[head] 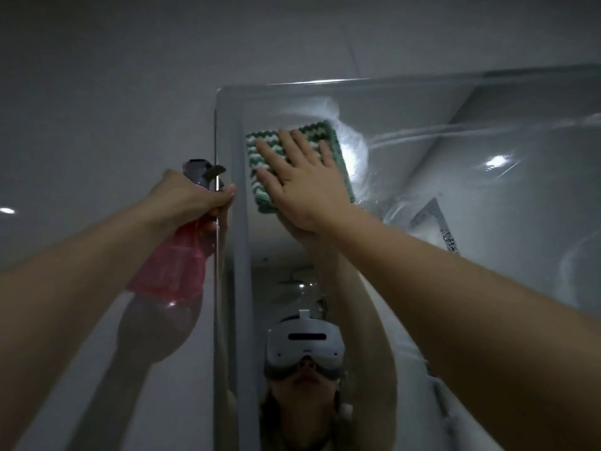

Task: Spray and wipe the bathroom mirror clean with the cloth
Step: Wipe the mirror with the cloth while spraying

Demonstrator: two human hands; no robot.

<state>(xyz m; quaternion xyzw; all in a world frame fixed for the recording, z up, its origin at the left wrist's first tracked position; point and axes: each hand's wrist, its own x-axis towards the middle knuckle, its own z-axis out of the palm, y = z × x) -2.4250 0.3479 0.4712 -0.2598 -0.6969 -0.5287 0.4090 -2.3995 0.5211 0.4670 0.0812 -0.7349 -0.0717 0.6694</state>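
Right grip (302,180) splayed flat, pressing cloth (260,151) near mirror (455,177) top-left corner; left grip (192,196) clamped on spray bottle (175,265).

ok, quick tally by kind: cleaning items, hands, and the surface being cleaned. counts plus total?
Spray bottle (pink, held in left hand): 1
Cloth (green and white, pressed flat on the glass by right hand): 1
Hands: 2
Mirror: 1
Total: 5
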